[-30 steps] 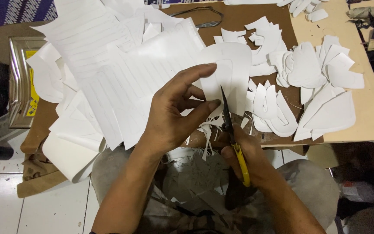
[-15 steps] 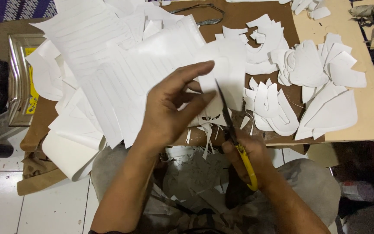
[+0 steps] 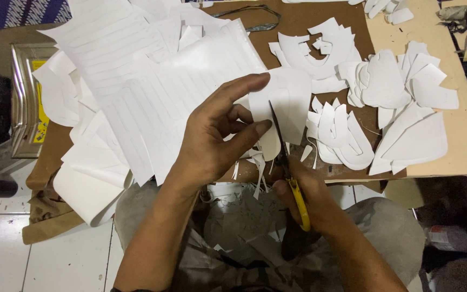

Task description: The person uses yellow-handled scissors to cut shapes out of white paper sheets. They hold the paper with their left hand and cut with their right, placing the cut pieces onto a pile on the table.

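My left hand [image 3: 217, 135] pinches a white paper piece [image 3: 287, 103] between thumb and fingers above the front edge of a brown board [image 3: 298, 21]. In my right hand [image 3: 304, 194] are yellow-handled scissors [image 3: 287, 162], gripped by the handles; their dark blades point away from me and cut up into the lower edge of that piece. Thin white paper strips [image 3: 258, 178] hang below the cut, over my lap.
Large lined white sheets [image 3: 136, 92] lie left of my hands. Cut curved white pieces [image 3: 341, 135] and more stacks [image 3: 406, 86] lie at the right on the board. A metal tin [image 3: 25, 97] stands at the far left. White tiled floor [image 3: 6, 259] lies below.
The scissors have advanced further up into the paper piece. My left hand has turned the piece slightly and shifted its fingers.
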